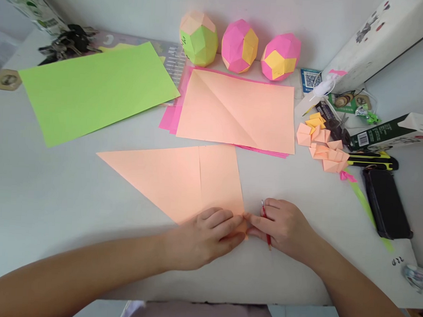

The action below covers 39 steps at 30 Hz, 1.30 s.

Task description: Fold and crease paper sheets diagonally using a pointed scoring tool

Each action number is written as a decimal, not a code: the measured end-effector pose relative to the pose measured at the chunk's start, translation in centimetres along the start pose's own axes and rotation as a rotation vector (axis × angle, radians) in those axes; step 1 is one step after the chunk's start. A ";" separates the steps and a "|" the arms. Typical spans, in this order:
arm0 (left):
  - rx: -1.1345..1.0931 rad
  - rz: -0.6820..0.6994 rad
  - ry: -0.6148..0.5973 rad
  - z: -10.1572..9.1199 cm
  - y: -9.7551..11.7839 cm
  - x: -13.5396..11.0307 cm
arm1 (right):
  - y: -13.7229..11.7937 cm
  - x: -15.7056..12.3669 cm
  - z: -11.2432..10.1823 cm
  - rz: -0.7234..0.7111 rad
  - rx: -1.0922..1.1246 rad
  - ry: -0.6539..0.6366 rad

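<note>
A sheet of peach paper, folded to a slanted shape with a pointed left end, lies on the table before me. A crease line runs down it right of its middle. My left hand rests over its lower edge, with the thumb and fingers closed about the lower right corner. My right hand holds a slim red pencil between its fingers. Its thumb and forefinger tips pinch at the same corner, close to the left fingertips. The corner itself is partly hidden by the fingers.
Behind lie a green sheet and a creased peach sheet over pink ones. Three faceted paper balls stand by the wall. Folded peach pieces, a cutter, a black case and a carton are at right.
</note>
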<state>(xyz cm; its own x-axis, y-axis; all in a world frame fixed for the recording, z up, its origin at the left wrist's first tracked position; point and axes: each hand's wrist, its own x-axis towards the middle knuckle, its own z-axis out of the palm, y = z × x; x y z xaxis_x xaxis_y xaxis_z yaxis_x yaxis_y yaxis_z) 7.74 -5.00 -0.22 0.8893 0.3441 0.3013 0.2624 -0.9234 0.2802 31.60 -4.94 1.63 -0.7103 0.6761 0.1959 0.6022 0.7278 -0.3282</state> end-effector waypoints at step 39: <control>-0.219 0.029 -0.089 -2.5 -3.3 -0.3 | -3.3 1.4 -2.0 -0.025 0.658 0.137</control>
<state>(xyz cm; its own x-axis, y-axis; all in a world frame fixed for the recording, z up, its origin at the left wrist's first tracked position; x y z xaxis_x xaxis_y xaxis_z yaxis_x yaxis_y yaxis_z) 5.63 -1.66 1.08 0.9274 0.2927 0.2331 0.1574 -0.8702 0.4669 29.36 -6.19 4.87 -0.6423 0.7003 0.3116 0.2080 0.5505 -0.8085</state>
